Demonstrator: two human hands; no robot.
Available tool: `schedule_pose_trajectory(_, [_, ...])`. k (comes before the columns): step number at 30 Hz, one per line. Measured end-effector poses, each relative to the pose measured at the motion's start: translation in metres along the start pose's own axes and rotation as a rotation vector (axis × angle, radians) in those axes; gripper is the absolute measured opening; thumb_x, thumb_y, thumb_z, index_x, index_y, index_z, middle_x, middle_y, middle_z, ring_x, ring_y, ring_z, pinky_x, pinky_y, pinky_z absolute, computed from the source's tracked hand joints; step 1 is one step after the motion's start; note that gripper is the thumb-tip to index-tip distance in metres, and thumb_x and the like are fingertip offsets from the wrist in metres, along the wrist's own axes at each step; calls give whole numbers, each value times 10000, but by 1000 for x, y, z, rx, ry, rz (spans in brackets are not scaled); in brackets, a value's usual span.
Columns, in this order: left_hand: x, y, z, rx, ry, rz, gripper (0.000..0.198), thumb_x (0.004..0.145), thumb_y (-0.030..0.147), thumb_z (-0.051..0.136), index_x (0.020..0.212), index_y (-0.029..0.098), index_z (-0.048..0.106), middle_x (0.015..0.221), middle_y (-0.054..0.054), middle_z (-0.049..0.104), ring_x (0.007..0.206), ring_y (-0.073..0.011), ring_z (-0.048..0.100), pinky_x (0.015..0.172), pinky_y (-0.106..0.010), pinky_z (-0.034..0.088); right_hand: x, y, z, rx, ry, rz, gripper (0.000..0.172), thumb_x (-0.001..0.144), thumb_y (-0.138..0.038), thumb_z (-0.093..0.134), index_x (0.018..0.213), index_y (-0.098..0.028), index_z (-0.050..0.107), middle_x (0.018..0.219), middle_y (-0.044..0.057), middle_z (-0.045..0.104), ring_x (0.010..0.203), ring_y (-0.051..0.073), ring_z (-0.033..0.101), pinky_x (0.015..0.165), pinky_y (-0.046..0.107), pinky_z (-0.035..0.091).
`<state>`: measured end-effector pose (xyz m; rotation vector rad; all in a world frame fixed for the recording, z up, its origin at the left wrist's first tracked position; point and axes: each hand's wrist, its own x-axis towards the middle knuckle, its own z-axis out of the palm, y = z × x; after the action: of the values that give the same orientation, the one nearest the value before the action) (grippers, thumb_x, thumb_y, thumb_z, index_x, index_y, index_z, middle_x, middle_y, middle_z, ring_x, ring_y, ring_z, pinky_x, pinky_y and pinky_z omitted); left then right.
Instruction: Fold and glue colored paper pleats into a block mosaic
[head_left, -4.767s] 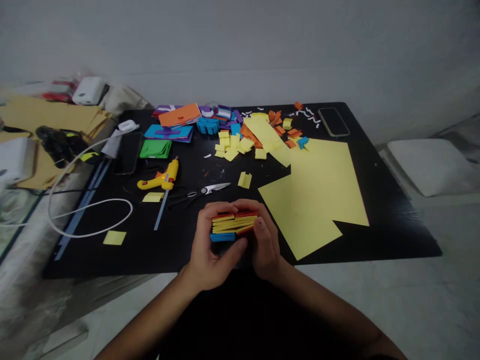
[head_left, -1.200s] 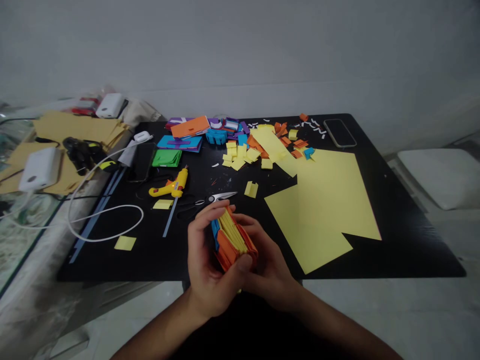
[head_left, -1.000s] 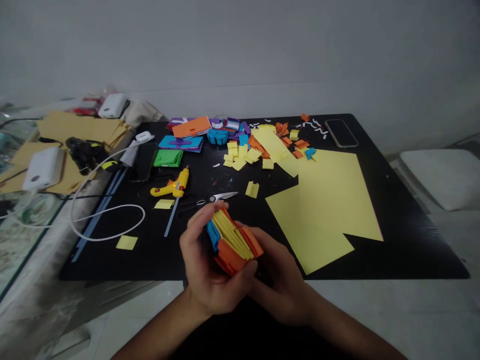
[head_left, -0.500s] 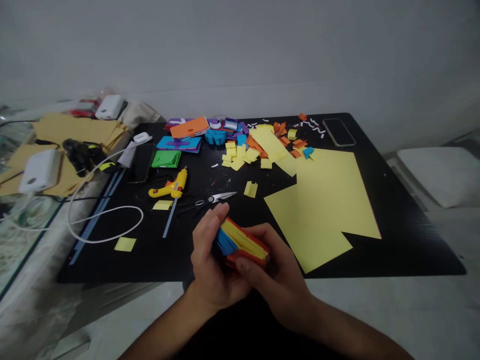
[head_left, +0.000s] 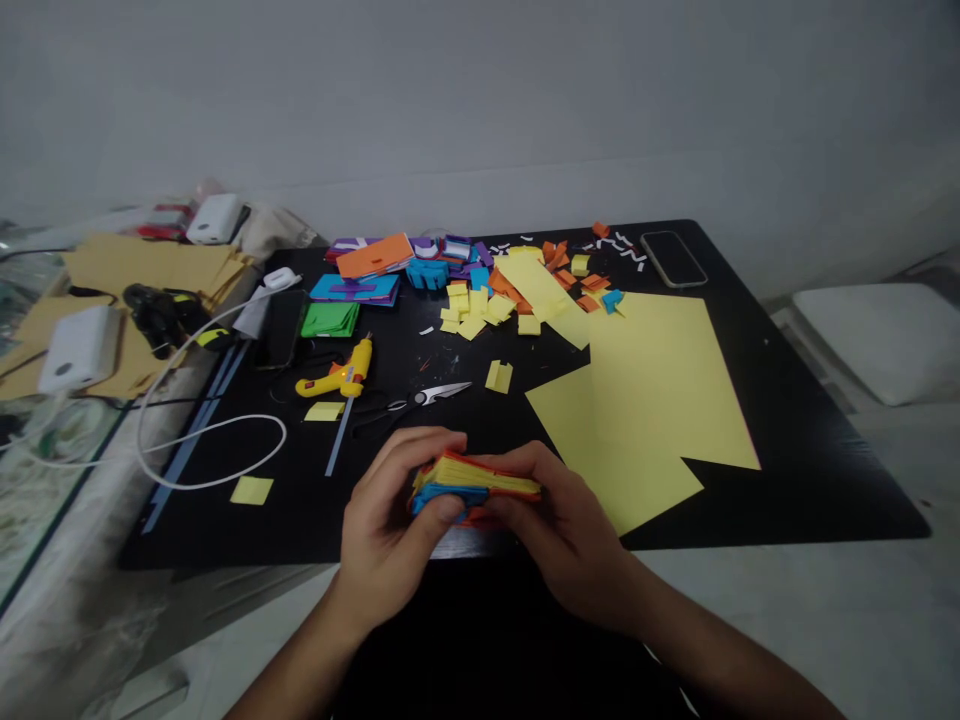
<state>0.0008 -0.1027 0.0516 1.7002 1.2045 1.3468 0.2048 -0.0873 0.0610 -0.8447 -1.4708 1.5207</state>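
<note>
Between my two hands is a thick stack of folded paper (head_left: 472, 475), yellow inside with red-orange outer layers and a blue part at its left front. My left hand (head_left: 394, 520) wraps its left end, thumb on the blue part. The right end is gripped by my right hand (head_left: 574, 530), its thumb along the front edge. Just beyond my hands on the black table lie scissors (head_left: 424, 397) and a small folded yellow paper piece (head_left: 499, 376). A yellow glue gun (head_left: 343, 377) rests farther left, a blue-grey stick (head_left: 339, 440) extending from it.
Large yellow sheets (head_left: 645, 400) cover the right of the table (head_left: 817, 490). Yellow and orange paper pieces (head_left: 480, 305) lie at the back, near folded blue paper (head_left: 356, 288) and green paper (head_left: 330, 319). A phone (head_left: 673, 259) lies back right. A white cable (head_left: 217, 485) loops at left.
The paper stack has turned to lie more level, its yellow edges facing up. My left hand has shifted left around its end, and its thumb now presses on the blue part.
</note>
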Motion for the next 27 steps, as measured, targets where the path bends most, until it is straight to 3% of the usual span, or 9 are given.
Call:
schedule_pose_trajectory(5, [7,2,5,-47,38,49,168,947,225,753,1113,243,744,1059,-52,714,999,-201,690,830,-310,580,2,1,-1,31,-6,-18,192,1063,-331,640,1245,-304,694,1253,42,756,1125,194,738,938,358,619])
schedule_pose_trajectory(13, [6,1,7,-7,33,-9,117,929,200,775,1015,238,706,899,-12,667,834,-170,641,695,-292,516,4,9,-2,94,39,100,154,1007,-377,718,1115,-267,722,1005,11,775,890,157,736,785,284,603])
schedule_pose_trajectory(19, [6,10,9,56,43,-52,109,931,192,775,981,240,690,875,3,643,772,-147,617,651,-278,493,8,14,-5,155,25,137,143,991,-386,732,1048,-255,738,933,8,754,830,162,719,766,305,603])
schedule_pose_trajectory(22, [7,18,10,152,44,-12,120,937,192,770,1020,238,697,894,0,670,777,-144,636,660,-273,502,12,21,-8,214,5,114,177,966,-399,765,1092,-277,748,1054,23,756,918,181,729,816,330,614])
schedule_pose_trajectory(25, [11,26,11,230,23,3,147,935,216,781,1058,242,704,928,-13,701,807,-156,661,679,-275,524,16,31,-8,271,80,110,226,918,-422,819,1086,-296,734,1118,21,745,975,195,716,856,344,604])
schedule_pose_trajectory(27, [13,30,11,232,-24,-35,181,929,250,790,1084,246,696,955,-17,705,822,-160,664,689,-275,532,18,38,-6,346,143,157,271,892,-454,842,1071,-294,717,1027,6,740,892,181,704,813,321,590])
